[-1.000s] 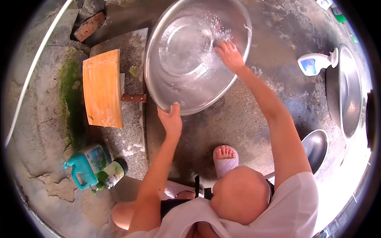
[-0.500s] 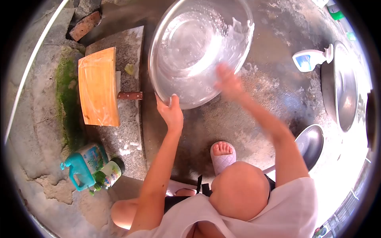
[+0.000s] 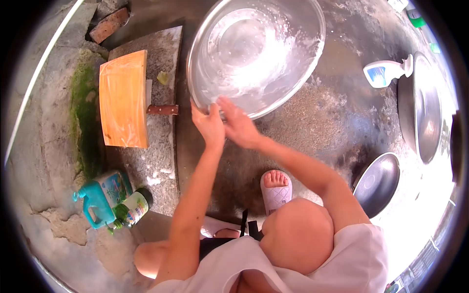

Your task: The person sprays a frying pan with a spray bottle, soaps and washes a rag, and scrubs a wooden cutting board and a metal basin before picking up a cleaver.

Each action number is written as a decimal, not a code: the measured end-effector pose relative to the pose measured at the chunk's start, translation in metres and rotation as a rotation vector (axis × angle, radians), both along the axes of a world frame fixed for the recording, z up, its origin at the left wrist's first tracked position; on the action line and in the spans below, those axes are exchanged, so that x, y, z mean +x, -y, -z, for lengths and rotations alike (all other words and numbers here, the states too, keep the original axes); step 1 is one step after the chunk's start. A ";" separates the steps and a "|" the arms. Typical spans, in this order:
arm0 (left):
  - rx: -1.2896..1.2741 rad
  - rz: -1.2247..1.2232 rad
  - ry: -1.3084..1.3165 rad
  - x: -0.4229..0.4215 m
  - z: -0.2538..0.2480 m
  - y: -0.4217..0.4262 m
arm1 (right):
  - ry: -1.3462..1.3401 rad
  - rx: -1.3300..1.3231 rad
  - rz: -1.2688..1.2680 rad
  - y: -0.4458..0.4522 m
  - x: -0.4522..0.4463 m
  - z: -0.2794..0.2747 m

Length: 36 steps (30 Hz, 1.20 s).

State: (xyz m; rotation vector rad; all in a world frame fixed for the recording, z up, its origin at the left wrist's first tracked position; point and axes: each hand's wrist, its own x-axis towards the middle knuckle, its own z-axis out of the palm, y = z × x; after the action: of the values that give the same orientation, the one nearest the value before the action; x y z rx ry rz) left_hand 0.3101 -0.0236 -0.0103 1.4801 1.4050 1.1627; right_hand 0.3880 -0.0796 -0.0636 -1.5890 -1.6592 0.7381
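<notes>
A large round metal basin [image 3: 244, 44], wet and shiny inside with some water, is tilted at the top centre. My left hand [image 3: 209, 123] grips its near left rim, the thumb on the inner side. Right beside it, my right hand [image 3: 237, 122] is at the near rim, its fingers close to the left thumb and slightly blurred. Whether the right fingers hold the rim is not clear.
On a stone slab [image 3: 163, 171] at left lie a wrapped wooden board [image 3: 123, 100] and a brown-handled knife [image 3: 162, 110]. Teal jug [image 3: 100, 200] and green bottle [image 3: 133, 209] stand lower left. At right are a spray bottle [image 3: 386, 73], another basin [image 3: 427, 107] and a pan [image 3: 378, 185].
My right hand has swept from the basin's right side down and left to the near rim beside my left hand. The basin has shifted slightly up and right; the left hand keeps its grip.
</notes>
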 end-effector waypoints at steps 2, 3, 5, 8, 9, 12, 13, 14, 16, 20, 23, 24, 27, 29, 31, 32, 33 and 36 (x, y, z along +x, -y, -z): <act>0.026 0.118 -0.195 -0.015 -0.027 -0.021 | 0.015 -0.149 -0.176 -0.003 0.009 -0.008; -0.018 0.204 -0.271 -0.020 -0.054 -0.035 | 0.138 0.063 -0.173 -0.001 0.033 0.024; 0.070 0.302 -0.465 -0.014 -0.109 -0.054 | 0.490 0.054 -0.098 0.009 0.061 0.058; 0.288 0.270 -0.595 -0.016 -0.109 -0.040 | 0.554 -0.046 0.001 0.023 0.045 0.028; 0.348 0.223 -0.541 -0.023 -0.077 -0.028 | 0.530 -0.097 0.054 0.017 0.034 0.019; 0.314 0.004 -0.276 -0.014 -0.017 -0.001 | -0.283 -0.066 -0.093 -0.009 -0.001 -0.025; 0.253 -0.103 -0.248 -0.012 -0.016 -0.001 | -0.317 -0.067 -0.183 -0.010 0.002 -0.021; 0.294 -0.095 -0.279 -0.014 -0.018 -0.007 | -0.351 -0.067 -0.264 -0.013 0.010 -0.013; 0.380 -0.088 -0.337 -0.016 -0.034 -0.028 | -0.004 -0.013 -0.370 -0.016 0.060 0.027; 0.571 0.065 -0.311 -0.004 -0.055 -0.045 | 1.363 -0.119 -0.171 -0.068 0.198 0.020; 0.429 0.036 -0.197 0.007 -0.057 -0.049 | 1.066 -0.185 -0.038 -0.038 0.171 0.056; 0.412 0.023 -0.182 0.007 -0.054 -0.048 | 0.853 -0.131 -0.023 -0.012 0.137 0.073; 0.395 0.007 -0.143 0.009 -0.049 -0.038 | -0.124 -0.247 -0.131 0.011 0.014 -0.005; 0.398 0.027 -0.166 0.007 -0.055 -0.036 | -0.324 -0.048 -0.068 0.001 -0.016 -0.045; 0.411 0.065 -0.206 0.012 -0.075 -0.047 | 0.091 -0.141 -0.195 0.006 0.022 0.012; 0.400 0.162 -0.251 0.015 -0.094 -0.064 | 0.342 -0.110 -0.225 0.005 0.059 0.031; 0.377 0.250 -0.300 0.016 -0.115 -0.081 | 0.590 -0.068 -0.250 0.005 0.096 0.050; 0.357 0.411 -0.240 0.017 -0.123 -0.097 | 0.940 0.086 -0.280 0.025 0.105 0.062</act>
State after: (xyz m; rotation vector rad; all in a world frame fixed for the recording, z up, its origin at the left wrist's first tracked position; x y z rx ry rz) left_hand 0.3269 0.0729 0.1122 2.1019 0.9987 1.0290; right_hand 0.4928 -0.1050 -0.1254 -1.7792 -2.5624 -0.0134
